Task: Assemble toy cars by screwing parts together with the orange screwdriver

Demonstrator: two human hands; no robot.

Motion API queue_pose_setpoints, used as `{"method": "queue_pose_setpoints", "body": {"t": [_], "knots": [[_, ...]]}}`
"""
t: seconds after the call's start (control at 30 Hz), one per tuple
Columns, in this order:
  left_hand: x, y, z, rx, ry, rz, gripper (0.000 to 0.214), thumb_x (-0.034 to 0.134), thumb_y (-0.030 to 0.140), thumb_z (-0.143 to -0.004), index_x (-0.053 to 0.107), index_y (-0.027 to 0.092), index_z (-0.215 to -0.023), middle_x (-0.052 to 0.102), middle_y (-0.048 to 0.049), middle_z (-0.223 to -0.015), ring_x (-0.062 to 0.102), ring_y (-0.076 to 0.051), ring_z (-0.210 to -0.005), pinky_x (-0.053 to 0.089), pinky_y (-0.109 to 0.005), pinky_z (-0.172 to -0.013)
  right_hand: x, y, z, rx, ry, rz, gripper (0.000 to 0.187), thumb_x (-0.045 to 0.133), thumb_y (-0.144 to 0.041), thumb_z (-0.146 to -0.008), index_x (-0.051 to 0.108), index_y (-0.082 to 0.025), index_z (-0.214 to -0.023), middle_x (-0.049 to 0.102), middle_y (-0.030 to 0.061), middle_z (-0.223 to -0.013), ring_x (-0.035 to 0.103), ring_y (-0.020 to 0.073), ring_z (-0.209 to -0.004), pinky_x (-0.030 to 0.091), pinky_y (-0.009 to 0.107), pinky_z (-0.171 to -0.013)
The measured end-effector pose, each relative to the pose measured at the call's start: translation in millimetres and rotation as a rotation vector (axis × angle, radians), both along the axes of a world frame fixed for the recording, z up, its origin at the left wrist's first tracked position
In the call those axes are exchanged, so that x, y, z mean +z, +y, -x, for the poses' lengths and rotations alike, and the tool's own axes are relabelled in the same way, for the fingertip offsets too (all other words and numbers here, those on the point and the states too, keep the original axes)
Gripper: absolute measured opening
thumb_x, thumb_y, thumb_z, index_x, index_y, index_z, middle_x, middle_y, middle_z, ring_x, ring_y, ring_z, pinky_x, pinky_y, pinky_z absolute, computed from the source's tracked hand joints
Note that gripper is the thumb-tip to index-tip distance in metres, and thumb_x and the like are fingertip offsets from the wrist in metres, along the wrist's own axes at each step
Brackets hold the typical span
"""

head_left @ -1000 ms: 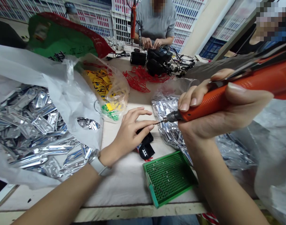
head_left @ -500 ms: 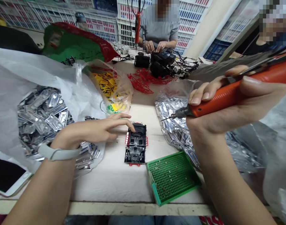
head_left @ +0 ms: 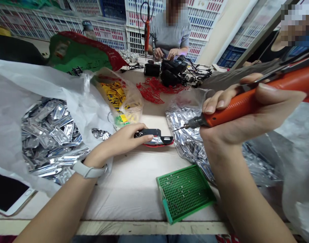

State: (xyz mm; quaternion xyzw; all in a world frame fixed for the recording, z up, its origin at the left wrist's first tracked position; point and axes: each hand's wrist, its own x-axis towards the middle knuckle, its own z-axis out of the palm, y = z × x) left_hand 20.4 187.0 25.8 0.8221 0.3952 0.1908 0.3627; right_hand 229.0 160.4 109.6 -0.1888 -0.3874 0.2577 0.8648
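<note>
My left hand [head_left: 121, 141] is closed on a black plastic toy car body [head_left: 165, 139], thumb on the near side. The car body is turned on its side on the table, showing a silvery strip and a red lower edge. Wrapped around an orange electric screwdriver [head_left: 241, 104], my right hand [head_left: 232, 133] holds it raised at the right. Its thin bit points left and is apart from the car body. Below them lies a green perforated tray [head_left: 168, 211] with small screws [head_left: 182, 190] scattered in it.
Bags of silvery metal plates [head_left: 48, 135] and yellow pieces [head_left: 113, 94] stand left; another bag of silvery plates [head_left: 187, 125] lies right. A phone [head_left: 9, 192] rests at front left. Red frames [head_left: 154, 91] and black devices [head_left: 171, 72] lie before a co-worker [head_left: 172, 33].
My left hand, earlier resting fingers on the flat-lying car body, has closed on it and turned it onto its side. The screwdriver stays raised in my right hand.
</note>
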Motion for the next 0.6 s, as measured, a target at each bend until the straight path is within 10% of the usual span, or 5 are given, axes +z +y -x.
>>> {"method": "queue_pose_setpoints", "body": {"t": [0.23,0.6], "knots": [[-12.7,-17.6,-20.8,0.046,0.201,-0.053,0.044,0.035,0.061,-0.099,0.049,0.023,-0.081,0.054,-0.0019,-0.079,0.052,-0.024,-0.084,0.037,-0.039,-0.079,-8.0,-9.5,21.2,0.129,-0.08,-0.007,0.011,0.052,-0.025,-0.075,0.06,-0.019,-0.069,0.044,-0.0064,-0.041,0.04,0.009,-0.029,0.03,0.021,-0.029],[3.5,-17.8,-26.8,-0.097,0.179,0.301,0.032,0.038,0.043,-0.09,0.064,0.025,-0.087,0.071,-0.0029,-0.104,0.057,-0.025,-0.112,0.029,-0.052,-0.116,-22.4,-24.6,41.4,0.273,-0.234,0.131,0.005,0.061,-0.029,-0.074,0.062,-0.026,-0.077,0.045,-0.0053,-0.041,0.04,0.0136,-0.03,0.027,0.027,-0.03]]}}
